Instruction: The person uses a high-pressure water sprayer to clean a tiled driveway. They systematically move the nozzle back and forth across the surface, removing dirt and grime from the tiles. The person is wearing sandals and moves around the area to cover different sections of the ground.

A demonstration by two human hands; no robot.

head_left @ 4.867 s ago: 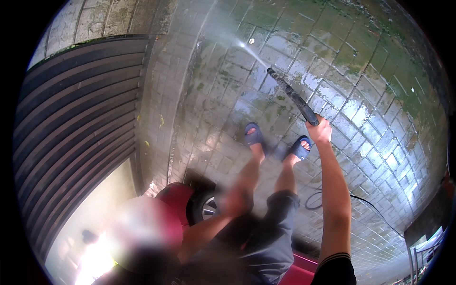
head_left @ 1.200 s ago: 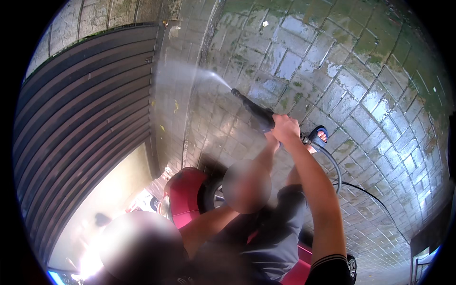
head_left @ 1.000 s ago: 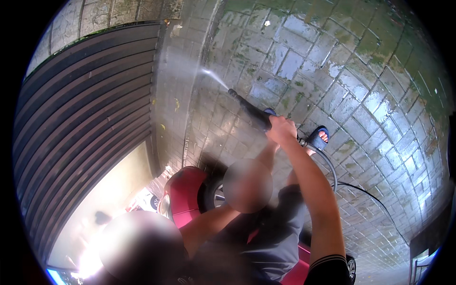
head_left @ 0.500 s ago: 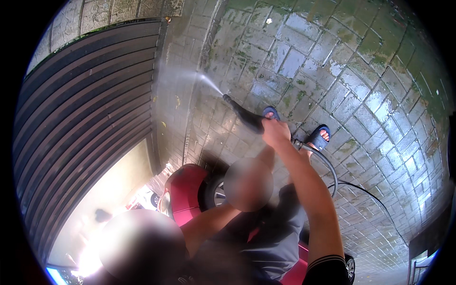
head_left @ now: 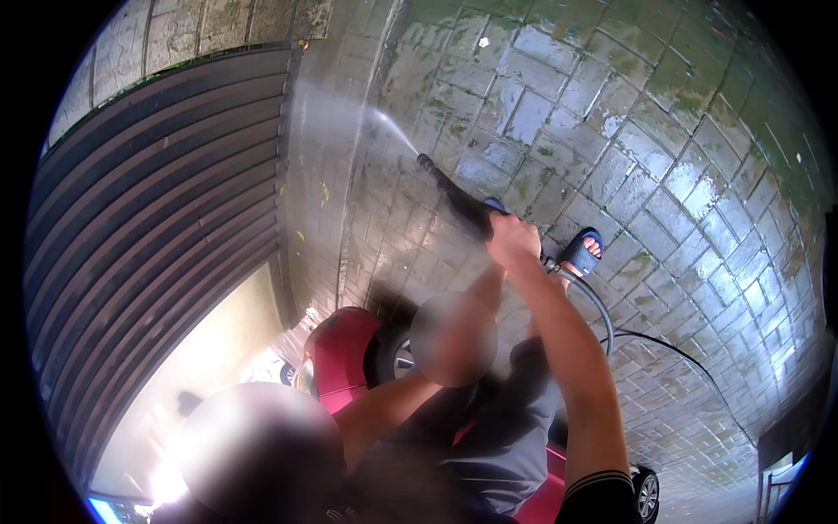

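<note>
My right hand [head_left: 513, 241] is closed around the grip of a black pressure washer gun [head_left: 463, 206]. Its nozzle points up and to the left. A white fan of water spray [head_left: 397, 131] leaves the tip and spreads over the wet strip of ground beside the dark slatted gate [head_left: 166, 218]. From the grip's rear, a grey hose [head_left: 595, 301] curves down to the right. My left forearm [head_left: 388, 415] reaches across from the lower left; a blurred patch hides the left hand, so its fingers do not show.
Wet, shiny paving bricks [head_left: 602, 166] with greenish patches stretch out ahead and to the right. My feet in blue sandals [head_left: 583, 249] stand on them. A red car [head_left: 345, 354] is close below my arms. A thin black hose [head_left: 672, 349] trails toward the right edge.
My right hand has swung the gun a little up and to the right. The spray now lands farther up along the strip by the gate. My left forearm has hardly moved.
</note>
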